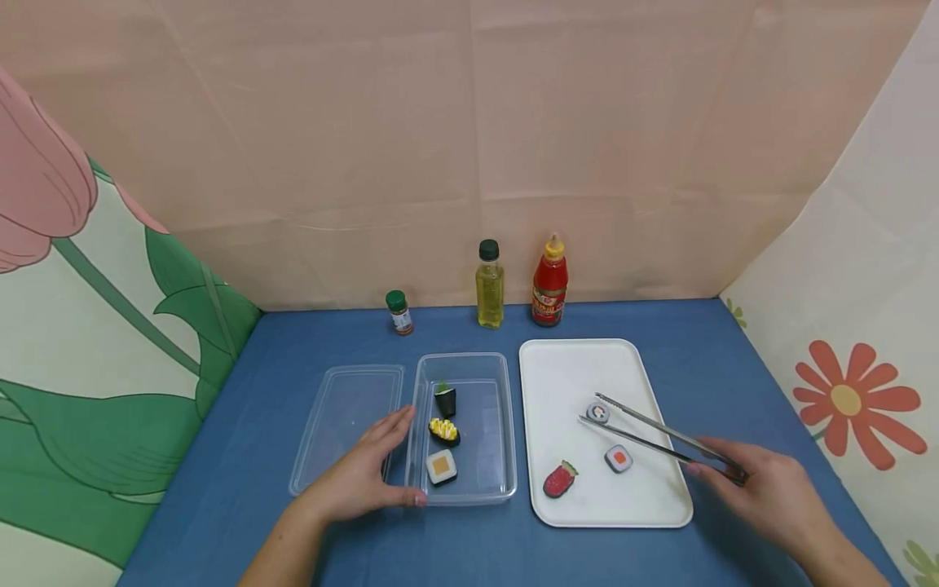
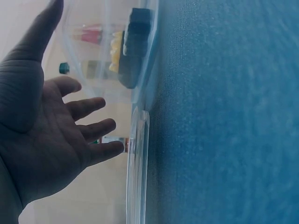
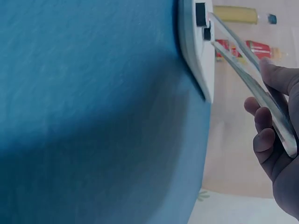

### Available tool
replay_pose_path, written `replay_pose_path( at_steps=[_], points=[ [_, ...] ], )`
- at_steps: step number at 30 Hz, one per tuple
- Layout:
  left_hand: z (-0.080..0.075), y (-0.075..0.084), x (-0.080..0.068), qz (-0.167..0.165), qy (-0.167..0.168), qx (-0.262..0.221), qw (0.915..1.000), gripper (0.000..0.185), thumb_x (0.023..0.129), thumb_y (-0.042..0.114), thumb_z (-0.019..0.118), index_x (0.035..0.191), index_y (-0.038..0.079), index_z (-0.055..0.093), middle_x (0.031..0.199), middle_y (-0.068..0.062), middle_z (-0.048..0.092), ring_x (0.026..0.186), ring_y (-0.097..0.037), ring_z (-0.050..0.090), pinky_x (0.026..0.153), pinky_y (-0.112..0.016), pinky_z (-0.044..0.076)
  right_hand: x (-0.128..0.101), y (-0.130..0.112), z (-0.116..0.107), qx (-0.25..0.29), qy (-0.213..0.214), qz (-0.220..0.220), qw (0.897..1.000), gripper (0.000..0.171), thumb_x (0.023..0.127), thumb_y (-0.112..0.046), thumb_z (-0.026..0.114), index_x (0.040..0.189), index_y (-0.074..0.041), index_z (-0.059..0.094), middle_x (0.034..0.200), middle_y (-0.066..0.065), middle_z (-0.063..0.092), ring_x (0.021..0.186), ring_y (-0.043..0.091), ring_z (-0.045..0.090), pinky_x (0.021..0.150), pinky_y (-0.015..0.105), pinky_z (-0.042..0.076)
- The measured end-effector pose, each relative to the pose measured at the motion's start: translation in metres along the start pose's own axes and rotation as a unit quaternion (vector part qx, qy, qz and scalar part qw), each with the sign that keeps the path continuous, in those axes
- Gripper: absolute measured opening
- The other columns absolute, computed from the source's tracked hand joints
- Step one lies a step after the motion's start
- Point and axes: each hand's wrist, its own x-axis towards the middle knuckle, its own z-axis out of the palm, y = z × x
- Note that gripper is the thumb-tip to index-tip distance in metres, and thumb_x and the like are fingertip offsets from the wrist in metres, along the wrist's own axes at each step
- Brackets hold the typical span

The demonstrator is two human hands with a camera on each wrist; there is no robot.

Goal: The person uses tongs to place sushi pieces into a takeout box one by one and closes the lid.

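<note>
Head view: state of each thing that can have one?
Container: open, partly filled
Lid: off, left of container
White tray: partly loaded
Tongs: in right hand, tips apart
Left hand: fingers extended
Small jar: upright, capped
Clear bottle: upright, capped
Red bottle: upright, top on

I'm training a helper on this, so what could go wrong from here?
The tongs in the right hand straddle the rear sushi roll; an off-centre squeeze might push it away across the tray.

The left hand is beside the clear box, so a bump might jostle the sushi pieces inside.
</note>
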Motion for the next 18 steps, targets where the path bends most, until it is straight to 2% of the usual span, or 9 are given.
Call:
replay_pose_path(
  at_steps=[9, 18],
  points=[
    [0.0002, 0.0002, -0.0001, -0.003, 0.002, 0.000, 1.0000, 0.124, 0.071, 0.058, 0.091, 0.167, 0.020, 0.022, 0.174, 0.000, 0.015, 0.158, -0.039, 0.013, 0.115, -0.073, 0.024, -0.0055, 0.0033, -0.0026, -0.003, -0.008, 0.010, 1.000, 0.042, 0.076, -0.031, 0.093, 0.110, -0.010, 0.081, 0.066, -0.017, 0.058, 0.059, 0.002, 0.041, 0.050, 0.023, 0.034],
    [0.0009, 0.0015, -0.0023, -0.002, 0.004, 0.002, 1.0000, 0.124, 0.072, 0.060, 0.090, 0.167, 0.019, 0.023, 0.173, 0.000, 0.016, 0.157, -0.039, 0.014, 0.115, -0.073, 0.024, -0.0086, 0.0059, -0.0026, -0.007, 0.012, -0.015, 1.000, 0.043, 0.074, -0.029, 0.095, 0.109, -0.009, 0.082, 0.068, -0.017, 0.064, 0.058, -0.001, 0.041, 0.050, 0.023, 0.034]
  ],
)
